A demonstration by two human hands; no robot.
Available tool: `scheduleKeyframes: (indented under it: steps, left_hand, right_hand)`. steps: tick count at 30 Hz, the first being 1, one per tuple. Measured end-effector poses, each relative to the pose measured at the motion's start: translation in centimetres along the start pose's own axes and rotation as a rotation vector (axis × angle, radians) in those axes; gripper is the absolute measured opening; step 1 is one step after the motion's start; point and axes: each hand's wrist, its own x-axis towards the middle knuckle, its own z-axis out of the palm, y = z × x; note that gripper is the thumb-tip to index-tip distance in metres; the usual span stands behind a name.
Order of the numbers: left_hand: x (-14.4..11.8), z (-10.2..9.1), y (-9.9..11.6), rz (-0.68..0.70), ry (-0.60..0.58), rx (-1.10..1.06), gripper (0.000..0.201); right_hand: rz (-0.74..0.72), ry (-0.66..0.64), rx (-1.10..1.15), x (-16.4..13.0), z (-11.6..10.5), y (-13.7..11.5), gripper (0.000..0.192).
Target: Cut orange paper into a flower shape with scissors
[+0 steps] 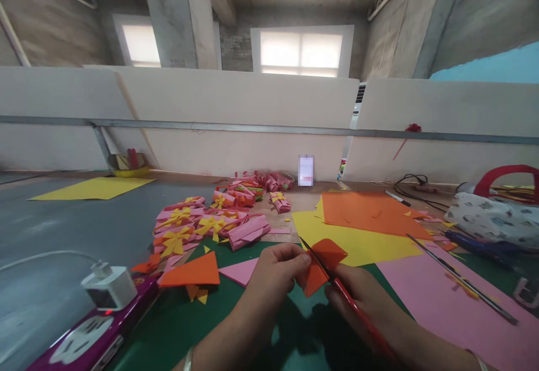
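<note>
grey table (76,230), green mat (177,326), perhaps felt

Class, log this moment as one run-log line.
left hand: pinches orange paper piece | right hand: holds red scissors, cutting it | surface: green mat

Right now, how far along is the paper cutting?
Done: pink bow-topped pieces piled on the table. In hand: left hand holds an orange paper piece while right hand cuts it with scissors. Left: uncut orange sheets and yellow sheets.

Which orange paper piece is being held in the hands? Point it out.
The small folded orange piece, pinched by the left hand against the scissors; the orange triangle and orange sheets lie untouched.
</note>
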Motion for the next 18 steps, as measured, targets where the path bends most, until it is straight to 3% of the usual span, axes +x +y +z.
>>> scheduleKeyframes:
  steps: [18]
  left_hand:
    - [0.68,-0.2,-0.42,-0.005,-0.003,0.019,0.02]
  right_hand:
    - [0.011,0.015,-0.036,0.28,0.3,0.5,0.01]
